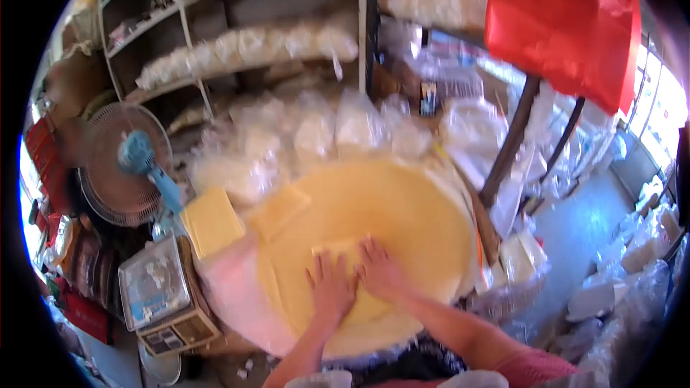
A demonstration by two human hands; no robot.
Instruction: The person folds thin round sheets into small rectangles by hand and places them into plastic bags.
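My left hand (332, 289) lies flat with fingers spread on a small pale-yellow piece, which rests on a large round yellow sheet (410, 201). Close beside it, my right hand (381, 271) also presses flat with fingers stretched out; the thumbs nearly meet. Most of the small piece is hidden under my hands, and I cannot make out its material. Left of the round sheet's far edge sits a square yellow stack (213, 223). Another flat yellow piece (282, 213), blurred, lies between that stack and the middle.
Filled clear plastic bags (313, 133) line the table's far side. Left stand a fan (126, 162) and a cardboard box with a clear-lidded tray (153, 280) on it. Shelves (266, 68) hold more bags behind. A red sheet (564, 25) hangs at the right above dark legs.
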